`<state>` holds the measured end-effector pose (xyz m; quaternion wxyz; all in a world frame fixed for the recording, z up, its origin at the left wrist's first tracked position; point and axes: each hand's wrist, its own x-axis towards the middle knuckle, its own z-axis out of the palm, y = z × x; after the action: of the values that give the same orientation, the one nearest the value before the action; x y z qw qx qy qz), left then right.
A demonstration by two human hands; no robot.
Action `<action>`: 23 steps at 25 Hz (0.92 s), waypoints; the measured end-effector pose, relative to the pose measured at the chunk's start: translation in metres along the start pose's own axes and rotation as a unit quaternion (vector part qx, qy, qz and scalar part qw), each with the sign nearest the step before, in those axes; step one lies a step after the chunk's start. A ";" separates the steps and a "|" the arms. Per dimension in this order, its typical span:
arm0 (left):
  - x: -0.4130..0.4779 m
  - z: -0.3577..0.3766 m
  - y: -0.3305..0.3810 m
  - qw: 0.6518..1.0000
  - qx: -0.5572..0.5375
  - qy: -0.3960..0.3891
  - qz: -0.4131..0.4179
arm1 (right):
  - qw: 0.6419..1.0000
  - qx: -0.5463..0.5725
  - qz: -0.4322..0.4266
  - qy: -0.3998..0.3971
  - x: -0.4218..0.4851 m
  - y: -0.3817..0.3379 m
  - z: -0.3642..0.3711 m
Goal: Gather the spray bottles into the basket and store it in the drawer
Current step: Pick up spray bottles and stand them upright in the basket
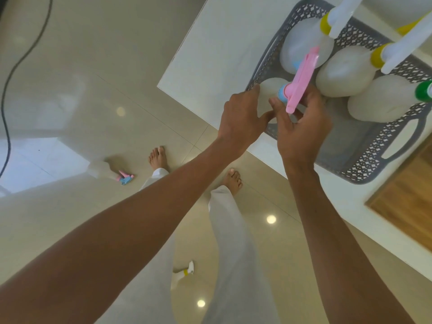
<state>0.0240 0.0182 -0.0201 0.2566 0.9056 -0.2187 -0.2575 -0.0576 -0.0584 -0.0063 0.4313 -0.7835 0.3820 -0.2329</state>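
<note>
Clearly the gathering step is in hand, not the storing. Far left, a dark cable (14,66) trails over the floor (93,54). Nearer, a pink-and-blue spray bottle (109,174) lies on its side on the floor by the person's feet, and a yellow-collared spray bottle (183,273) lies nearest of all, partly hidden behind a trouser leg; both are outside the basket. On the white tabletop (210,43), the left hand (240,120) has its fingers spread against the basket's near-left corner and the pale body of a pink-topped bottle (272,90), while the right hand (301,134) has its fingers curled loosely around that bottle's neck, thumb pressed beside the blue collar. The bottle stands inside the grey basket (364,164), being settled. To its right the basket holds another pink-topped bottle behind, two yellow-collared ones and a green-collared one (383,99). Next, I judge, both hands must let go and reach down for the floor bottles. No drawer is visible.
</note>
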 end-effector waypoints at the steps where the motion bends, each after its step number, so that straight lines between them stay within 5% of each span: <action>1: 0.000 0.000 0.000 1.000 0.002 0.000 0.004 | 1.000 0.004 0.002 0.000 0.002 0.000 0.000; 10: -0.023 -0.005 -0.007 0.998 -0.015 -0.042 0.049 | 0.999 -0.017 0.027 0.005 -0.005 -0.008 0.004; 15: -0.070 -0.023 -0.041 0.986 -0.111 0.067 0.102 | 0.999 -0.052 -0.005 0.015 -0.013 -0.007 0.000; 20: -0.150 -0.058 -0.150 0.992 -0.065 0.106 0.012 | 0.993 -0.060 0.031 0.098 -0.062 -0.025 0.004; 23: -0.207 -0.085 -0.236 0.991 -0.029 0.107 -0.080 | 0.998 -0.044 0.030 0.021 -0.112 -0.053 0.037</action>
<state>-0.0248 0.3400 -0.0209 0.2836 0.9345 -0.1093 -0.1852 -0.0784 0.0674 0.0154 0.3951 -0.7850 0.4238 -0.2191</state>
